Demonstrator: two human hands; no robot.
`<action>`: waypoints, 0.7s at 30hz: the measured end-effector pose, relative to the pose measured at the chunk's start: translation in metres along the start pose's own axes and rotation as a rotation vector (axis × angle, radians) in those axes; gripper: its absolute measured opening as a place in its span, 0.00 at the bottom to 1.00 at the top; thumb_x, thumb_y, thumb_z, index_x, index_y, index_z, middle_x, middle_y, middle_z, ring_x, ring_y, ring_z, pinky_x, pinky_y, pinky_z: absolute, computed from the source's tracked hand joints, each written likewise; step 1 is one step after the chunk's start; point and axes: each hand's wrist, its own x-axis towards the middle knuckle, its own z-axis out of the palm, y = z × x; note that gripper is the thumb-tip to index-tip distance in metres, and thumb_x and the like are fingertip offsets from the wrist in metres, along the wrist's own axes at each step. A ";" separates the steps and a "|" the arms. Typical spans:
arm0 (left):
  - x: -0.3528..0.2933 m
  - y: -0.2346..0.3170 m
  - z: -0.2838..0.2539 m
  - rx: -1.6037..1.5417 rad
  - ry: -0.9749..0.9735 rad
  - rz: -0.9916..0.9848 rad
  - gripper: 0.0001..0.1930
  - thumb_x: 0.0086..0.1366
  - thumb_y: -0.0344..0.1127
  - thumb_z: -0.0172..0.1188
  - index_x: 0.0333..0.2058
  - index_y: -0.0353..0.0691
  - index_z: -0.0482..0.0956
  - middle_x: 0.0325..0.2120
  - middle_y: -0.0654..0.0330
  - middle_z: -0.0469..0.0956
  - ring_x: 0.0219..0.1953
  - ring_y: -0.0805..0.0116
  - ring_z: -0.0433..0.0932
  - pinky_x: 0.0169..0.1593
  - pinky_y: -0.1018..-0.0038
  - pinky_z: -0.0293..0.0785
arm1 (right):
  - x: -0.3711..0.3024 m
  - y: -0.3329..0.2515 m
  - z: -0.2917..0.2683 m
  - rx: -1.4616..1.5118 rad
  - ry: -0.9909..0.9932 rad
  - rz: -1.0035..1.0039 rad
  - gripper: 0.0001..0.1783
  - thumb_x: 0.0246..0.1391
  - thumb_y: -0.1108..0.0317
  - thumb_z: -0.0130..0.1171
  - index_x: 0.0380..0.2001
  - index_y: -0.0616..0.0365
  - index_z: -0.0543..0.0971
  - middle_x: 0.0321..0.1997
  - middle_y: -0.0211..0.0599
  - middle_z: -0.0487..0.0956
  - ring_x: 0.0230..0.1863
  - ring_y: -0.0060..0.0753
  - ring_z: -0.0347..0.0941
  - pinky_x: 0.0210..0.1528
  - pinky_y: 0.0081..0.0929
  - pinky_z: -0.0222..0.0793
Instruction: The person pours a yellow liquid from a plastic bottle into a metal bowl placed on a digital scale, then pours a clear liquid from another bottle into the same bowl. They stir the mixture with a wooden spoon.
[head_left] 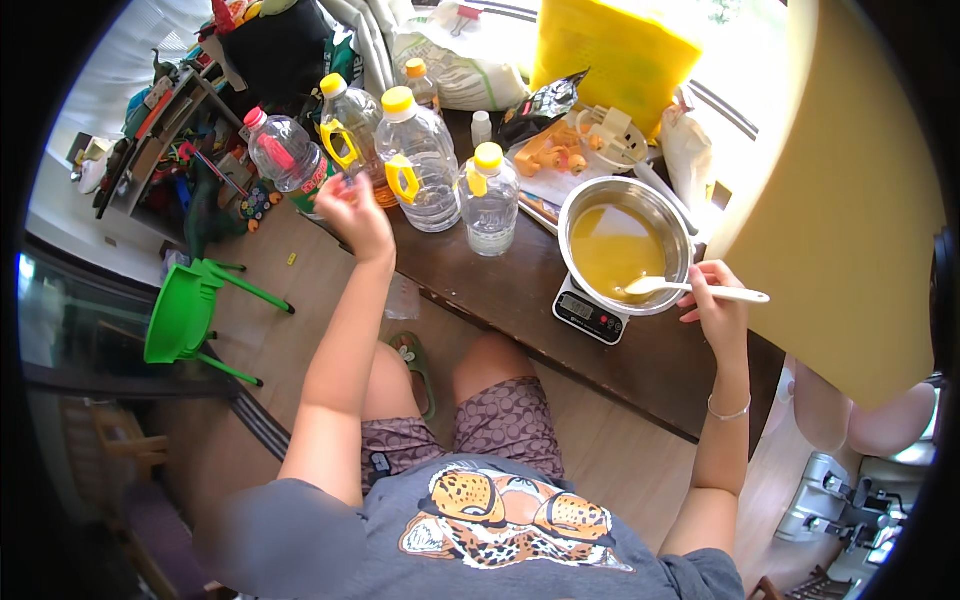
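A metal bowl point(612, 194) holding yellow-amber liquid point(615, 245) rests on a white and black kitchen scale point(590, 318) at the table's right. My right hand point(715, 310) is closed around the handle of a white spoon point(735, 294), beside the bowl's near right rim. The spoon's head dips into the liquid. My left hand point(358, 215) is raised at the table's left, fingers curled together in front of the bottles; what they hold, if anything, is too small to tell. Nearest to it are a red-capped clear bottle point(285, 155) and a yellow-capped bottle with a yellow handle point(352, 125).
A large clear jug point(420, 165) and a smaller yellow-capped bottle point(490, 205) stand between my hands. Behind the bowl are orange pieces point(555, 152), a white power strip point(618, 138) and a yellow bag point(610, 50). A green chair point(185, 315) stands on the floor at left.
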 end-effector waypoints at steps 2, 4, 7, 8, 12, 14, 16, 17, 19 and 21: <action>-0.020 0.016 -0.019 -0.214 -0.089 -0.145 0.08 0.66 0.30 0.55 0.41 0.40 0.65 0.31 0.63 0.65 0.28 0.77 0.65 0.32 0.80 0.66 | -0.001 -0.002 -0.012 0.078 0.023 0.015 0.08 0.58 0.70 0.60 0.32 0.66 0.79 0.26 0.36 0.80 0.27 0.24 0.80 0.26 0.16 0.77; -0.054 0.052 -0.020 -0.338 -0.347 -0.330 0.04 0.68 0.27 0.50 0.35 0.43 0.65 0.21 0.67 0.64 0.18 0.81 0.60 0.20 0.82 0.60 | 0.004 -0.002 -0.017 0.084 -0.019 -0.043 0.09 0.58 0.71 0.59 0.34 0.68 0.80 0.26 0.37 0.80 0.27 0.25 0.80 0.30 0.18 0.79; -0.097 0.057 0.001 -0.189 -0.871 -0.603 0.03 0.67 0.27 0.52 0.38 0.38 0.69 0.22 0.64 0.69 0.19 0.79 0.68 0.17 0.83 0.64 | 0.007 -0.008 -0.007 0.157 -0.046 -0.120 0.14 0.62 0.66 0.55 0.36 0.70 0.81 0.27 0.40 0.81 0.26 0.27 0.79 0.33 0.20 0.79; -0.108 0.053 0.013 -0.139 -0.995 -0.721 0.09 0.67 0.31 0.53 0.43 0.36 0.69 0.26 0.61 0.71 0.22 0.75 0.74 0.20 0.81 0.71 | 0.005 -0.007 -0.004 0.082 -0.077 -0.237 0.15 0.62 0.65 0.55 0.37 0.70 0.81 0.28 0.40 0.81 0.27 0.27 0.79 0.32 0.20 0.78; -0.146 0.051 0.059 -0.107 -1.242 -0.961 0.29 0.68 0.39 0.53 0.59 0.34 0.50 0.43 0.49 0.69 0.37 0.61 0.81 0.30 0.70 0.81 | -0.017 -0.037 0.015 0.029 -0.182 -0.185 0.11 0.56 0.68 0.61 0.35 0.66 0.82 0.26 0.37 0.81 0.25 0.22 0.76 0.28 0.20 0.71; -0.154 0.048 0.075 -0.151 -1.270 -0.958 0.28 0.68 0.36 0.53 0.58 0.35 0.48 0.42 0.49 0.70 0.37 0.60 0.82 0.33 0.67 0.83 | -0.022 -0.046 0.018 -0.132 -0.230 -0.205 0.07 0.49 0.72 0.65 0.29 0.65 0.82 0.23 0.37 0.81 0.24 0.26 0.76 0.28 0.21 0.70; -0.159 0.043 0.076 -0.274 -1.237 -0.998 0.24 0.68 0.34 0.53 0.55 0.35 0.51 0.40 0.50 0.72 0.35 0.60 0.82 0.33 0.67 0.84 | -0.026 -0.048 0.024 -0.205 -0.219 -0.267 0.06 0.46 0.73 0.67 0.29 0.62 0.84 0.25 0.39 0.81 0.25 0.31 0.78 0.29 0.22 0.71; -0.161 0.042 0.077 -0.334 -1.219 -1.021 0.22 0.68 0.33 0.53 0.54 0.35 0.52 0.39 0.50 0.72 0.34 0.61 0.82 0.33 0.67 0.84 | -0.028 -0.045 0.025 -0.262 -0.195 -0.299 0.06 0.45 0.74 0.68 0.29 0.61 0.84 0.26 0.40 0.81 0.26 0.31 0.78 0.30 0.22 0.72; -0.159 0.041 0.078 -0.355 -1.236 -1.015 0.17 0.68 0.30 0.52 0.48 0.36 0.54 0.35 0.51 0.74 0.30 0.61 0.82 0.32 0.67 0.84 | -0.032 -0.040 0.028 -0.289 -0.155 -0.323 0.06 0.44 0.75 0.68 0.29 0.61 0.84 0.27 0.40 0.81 0.27 0.32 0.78 0.31 0.23 0.73; -0.155 0.042 0.078 -0.351 -1.267 -1.028 0.16 0.67 0.27 0.51 0.47 0.34 0.54 0.33 0.51 0.73 0.28 0.60 0.82 0.30 0.67 0.84 | -0.035 -0.032 0.033 -0.305 -0.109 -0.350 0.07 0.43 0.76 0.68 0.30 0.61 0.84 0.28 0.39 0.81 0.28 0.32 0.79 0.32 0.23 0.74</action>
